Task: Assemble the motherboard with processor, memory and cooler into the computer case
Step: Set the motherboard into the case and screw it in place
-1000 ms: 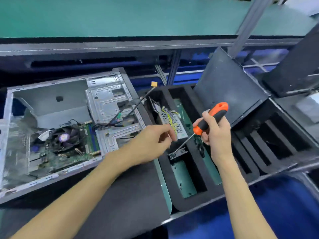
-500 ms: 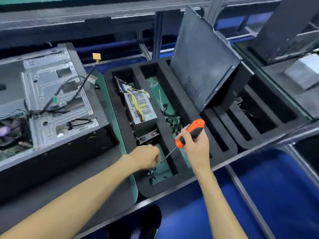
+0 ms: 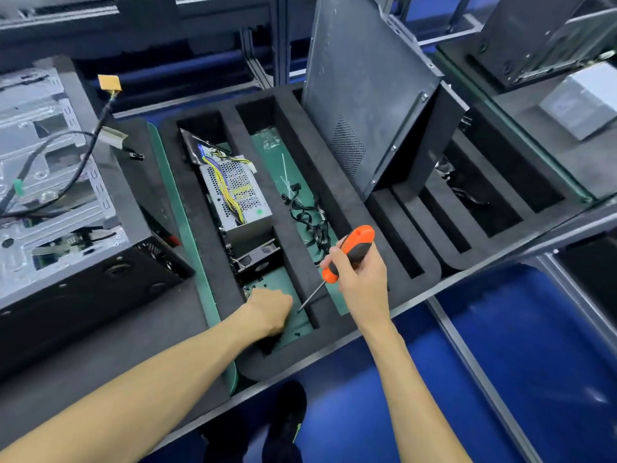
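Observation:
The open computer case point(image 3: 66, 202) lies on its side at the left, its metal drive bracket and loose cables showing; the motherboard is out of view. My right hand point(image 3: 359, 279) grips an orange and black screwdriver point(image 3: 350, 252), its tip pointing down-left into the near compartment of a black foam tray point(image 3: 300, 228). My left hand point(image 3: 270, 312) reaches into that compartment, fingers curled down over the green floor, where several small black screws point(image 3: 257, 289) lie. Whether the fingers hold a screw is hidden.
A power supply point(image 3: 233, 192) with yellow wires and a small fan point(image 3: 257, 255) sit in the same tray slot. Black cables point(image 3: 307, 215) lie in the adjacent slot. A black side panel point(image 3: 364, 95) leans upright behind. More foam slots stand to the right; blue floor below.
My view has swung right and down, away from the case. My left hand dropped from near the power supply into the near end of the tray; my right hand followed with the screwdriver.

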`<state>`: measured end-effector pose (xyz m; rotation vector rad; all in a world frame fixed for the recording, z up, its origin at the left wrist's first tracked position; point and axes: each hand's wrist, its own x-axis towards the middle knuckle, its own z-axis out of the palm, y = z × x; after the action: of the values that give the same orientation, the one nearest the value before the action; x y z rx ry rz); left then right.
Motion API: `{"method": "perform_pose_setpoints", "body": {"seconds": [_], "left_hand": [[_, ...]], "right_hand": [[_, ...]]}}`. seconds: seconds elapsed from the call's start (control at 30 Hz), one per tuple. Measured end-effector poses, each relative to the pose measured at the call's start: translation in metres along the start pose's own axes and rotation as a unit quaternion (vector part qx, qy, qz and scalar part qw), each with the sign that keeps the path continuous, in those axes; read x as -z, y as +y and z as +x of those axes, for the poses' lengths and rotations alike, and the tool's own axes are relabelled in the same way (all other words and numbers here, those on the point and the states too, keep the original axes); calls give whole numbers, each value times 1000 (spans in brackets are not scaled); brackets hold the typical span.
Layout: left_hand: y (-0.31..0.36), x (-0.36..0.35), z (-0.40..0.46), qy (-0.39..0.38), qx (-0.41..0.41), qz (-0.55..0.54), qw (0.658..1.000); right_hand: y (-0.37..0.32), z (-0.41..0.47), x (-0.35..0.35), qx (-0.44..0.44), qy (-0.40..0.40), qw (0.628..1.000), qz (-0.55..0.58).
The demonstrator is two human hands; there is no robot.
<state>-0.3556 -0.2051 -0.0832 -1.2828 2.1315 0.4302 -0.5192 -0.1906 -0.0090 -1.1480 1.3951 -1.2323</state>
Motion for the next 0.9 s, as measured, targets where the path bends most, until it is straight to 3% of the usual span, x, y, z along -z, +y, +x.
{"method": "perform_pose_setpoints", "body": {"seconds": [0.37,0.5,0.67,0.9], "left_hand": [[-5,2,-3,-26,-7,-17,999],[-16,13,-6,1,2,-113,994],[-36,34,-8,44,32,-351,935],[-50,58,-42,126,28,-521,844]], "right_hand": [[-3,-1,-1,-10,3,1000,4],[-6,-2,-1,-12,6,1000,0],[-13,-2,-5,-16,13,1000,7],[-37,4,-15,-21,56,995,77]]}}
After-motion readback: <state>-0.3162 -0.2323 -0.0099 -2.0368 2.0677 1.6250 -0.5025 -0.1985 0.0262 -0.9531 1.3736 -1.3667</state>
